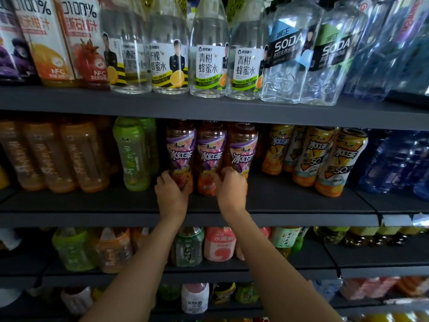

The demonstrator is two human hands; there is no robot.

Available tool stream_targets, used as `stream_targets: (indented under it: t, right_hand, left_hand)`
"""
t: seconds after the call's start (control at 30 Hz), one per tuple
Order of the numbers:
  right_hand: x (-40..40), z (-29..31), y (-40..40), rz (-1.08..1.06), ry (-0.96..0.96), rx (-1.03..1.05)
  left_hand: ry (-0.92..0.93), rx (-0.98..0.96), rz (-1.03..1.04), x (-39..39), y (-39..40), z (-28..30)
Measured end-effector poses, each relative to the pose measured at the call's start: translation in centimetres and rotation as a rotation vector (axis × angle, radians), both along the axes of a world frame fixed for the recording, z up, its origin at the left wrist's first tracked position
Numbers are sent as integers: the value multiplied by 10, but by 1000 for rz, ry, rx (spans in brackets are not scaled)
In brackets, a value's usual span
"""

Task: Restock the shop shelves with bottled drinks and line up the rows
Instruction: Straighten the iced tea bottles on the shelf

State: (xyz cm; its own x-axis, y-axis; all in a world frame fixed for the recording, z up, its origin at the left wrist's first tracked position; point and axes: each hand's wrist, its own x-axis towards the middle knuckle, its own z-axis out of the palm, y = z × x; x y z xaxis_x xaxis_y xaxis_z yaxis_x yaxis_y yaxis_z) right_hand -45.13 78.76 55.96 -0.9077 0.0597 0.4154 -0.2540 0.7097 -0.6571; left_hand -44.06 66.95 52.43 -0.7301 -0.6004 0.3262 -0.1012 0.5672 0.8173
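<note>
Where dark shelf [290, 201] runs – left grip [171, 194], right grip [232, 187] each clasp purple-labelled bottles [210, 156].

Bare shelf [290, 201] right of the hands; green bottle [135, 156] crowds the left, yellow-label bottles [329, 163] further right.

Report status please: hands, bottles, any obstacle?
Left hand grips left purple-label bottle. Right hand grips right one; middle one between, untouched. Nothing in the way.
</note>
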Motion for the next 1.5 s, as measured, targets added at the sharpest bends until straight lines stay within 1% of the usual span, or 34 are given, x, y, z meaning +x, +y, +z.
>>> stream_targets:
  t: [0.07, 0.13, 0.2, 0.27, 0.3, 0.37, 0.43, 0.5, 0.57, 0.7, 0.8, 0.87, 0.93, 1.1, 1.17, 1.23, 1.33, 1.5]
  right_hand:
    - [3, -2, 18, -51, 114, -93]
    - [3, -6, 37, -106, 171, -187]
    - [-2, -13, 50, -126, 95, -163]
    - [-9, -20, 53, -89, -33, -103]
    - [-11, -22, 52, -67, -52, -88]
    - [-13, -24, 51, -53, -45, -83]
    - [-14, -23, 55, -32, -54, -93]
    - [-16, -21, 64, 33, -80, -131]
    - [-17, -18, 77, 70, -107, -184]
    - [-24, -21, 109, -5, -114, -200]
    - [-39, -22, 138, -71, -102, -197]
    - [-55, -19, 155, -57, -83, -154]
    - [-76, -16, 167, 4, -83, -78]
    - [-124, -7, 163, 122, -135, -30]
    - [-140, -8, 157, 116, -181, -57]
    - [-150, -9, 155, 84, -224, -133]
    - [-143, -8, 161, 79, -170, -112]
    - [-87, -16, 170, 251, -38, -132]
  left_hand:
    - [19, 10, 12, 5, 3, -3]
    - [29, 4, 11, 9, 6, -5]
    - [18, -1, 14, 10, 7, -4]
    - [13, 3, 17, 10, 7, -2]
    - [20, 0, 20, 11, 8, -1]
    - [76, -23, 44, 14, 10, -1]
    - [194, -93, 57, 19, 17, -1]
    - [311, -195, -6, 21, 30, 3]
    - [375, -291, -111, 21, 51, 9]
    - [395, -362, -312, 14, 105, 16]
    - [352, -412, -426, -1, 144, 14]
    - [279, -369, -427, -16, 164, 13]
    - [230, -307, -380, -31, 181, 13]
    - [189, -229, -307, -51, 190, 8]
    - [178, -213, -278, -53, 190, 4]
    - [168, -207, -261, -54, 190, 1]
    - [146, -172, -228, -55, 191, 2]
    - [104, -67, -215, -60, 200, 12]
